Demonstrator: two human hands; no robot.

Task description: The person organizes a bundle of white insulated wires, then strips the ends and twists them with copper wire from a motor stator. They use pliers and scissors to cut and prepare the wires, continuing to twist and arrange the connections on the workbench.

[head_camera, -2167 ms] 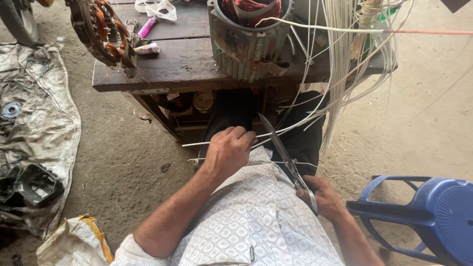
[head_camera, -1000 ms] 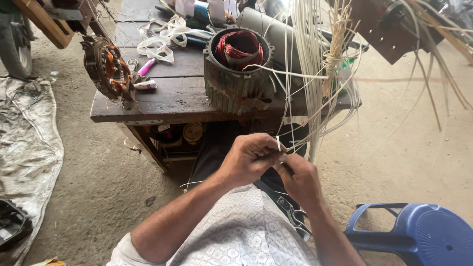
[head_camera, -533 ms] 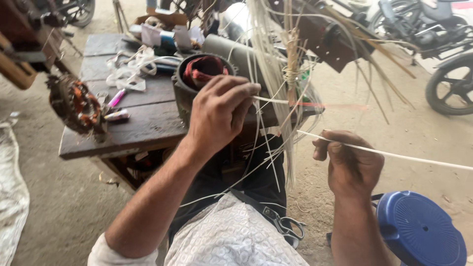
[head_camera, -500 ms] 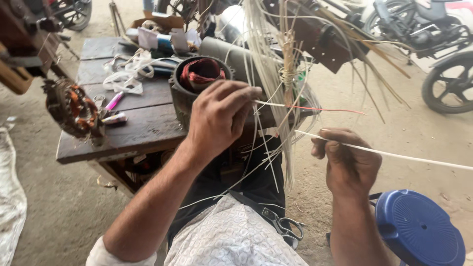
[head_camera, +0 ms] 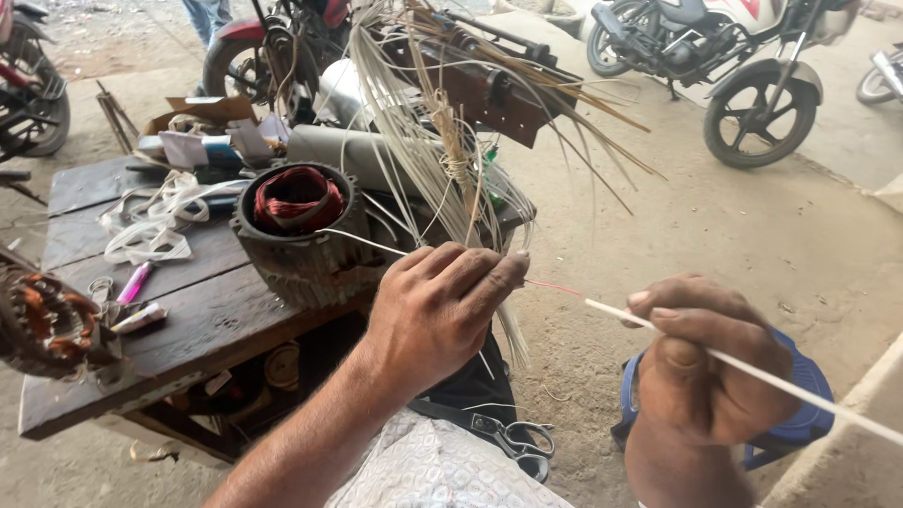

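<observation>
the right hand (head_camera: 715, 376) grips a thin white sleeve (head_camera: 752, 372); the left hand (head_camera: 437, 310) pinches the red wire (head_camera: 555, 287) leaving it (seemingly sleeving a lead). next calls for a steady, straight feed. beyond, the motor stator (head_camera: 296, 226) sits on the worktop (head_camera: 198, 329).

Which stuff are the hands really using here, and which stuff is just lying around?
In use:
left hand pinching the thin red wire
right hand holding the white sleeve tube
motor stator

Lying about:
scissors on the lap
white tape strips
blue stool
motorbikes
</observation>
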